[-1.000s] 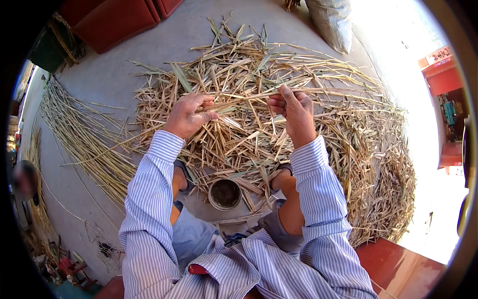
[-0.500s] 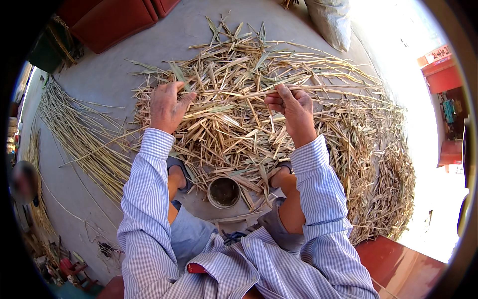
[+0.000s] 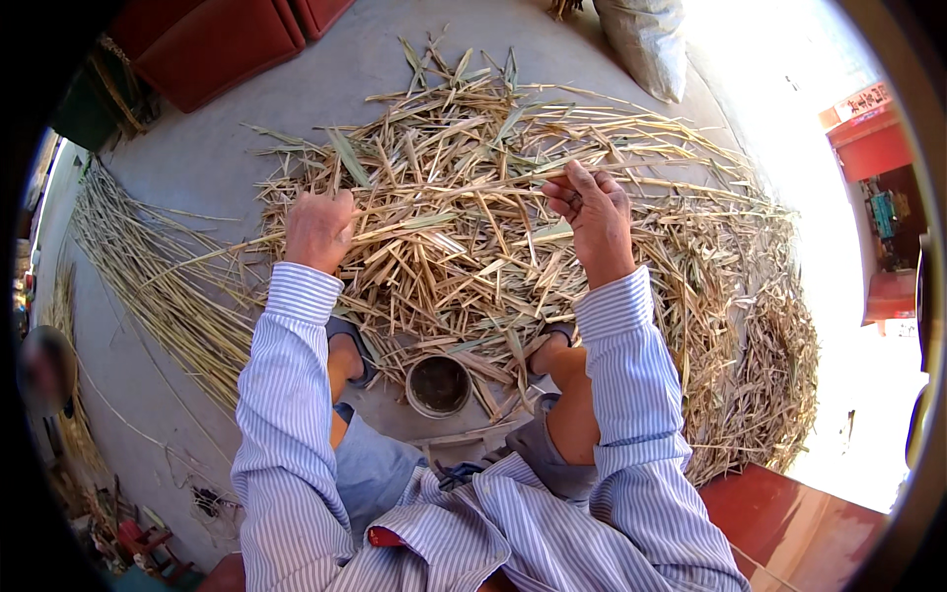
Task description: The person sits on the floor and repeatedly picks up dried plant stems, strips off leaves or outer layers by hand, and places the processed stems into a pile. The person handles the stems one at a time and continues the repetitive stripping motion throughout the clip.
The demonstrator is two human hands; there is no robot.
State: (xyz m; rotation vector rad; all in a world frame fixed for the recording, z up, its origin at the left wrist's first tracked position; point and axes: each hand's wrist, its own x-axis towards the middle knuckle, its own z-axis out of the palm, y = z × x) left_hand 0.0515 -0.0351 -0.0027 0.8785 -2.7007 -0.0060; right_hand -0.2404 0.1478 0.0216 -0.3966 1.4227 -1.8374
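Observation:
A long, thin, straw-coloured reed stalk (image 3: 444, 187) stretches across the view in front of me, above a wide heap of dry leaf husks (image 3: 444, 266). My left hand (image 3: 319, 229) is closed in a fist around its left part, and the stalk's tail trails down toward the left. Farther right, my right hand (image 3: 594, 212) pinches the same stalk between thumb and fingers. Both hands are held over the heap, well apart.
Long stalks (image 3: 163, 266) lie bundled on the grey floor at left. A round container (image 3: 439, 386) stands between my feet. Red furniture (image 3: 212, 49) is at the upper left, a pale sack (image 3: 646, 44) at the top right, and a reddish board (image 3: 779, 523) at the lower right.
My left hand, with its fingers partly spread before, has closed into a fist and shifted slightly left and lower. The stalk's left tail has risen. My right hand keeps its pinch.

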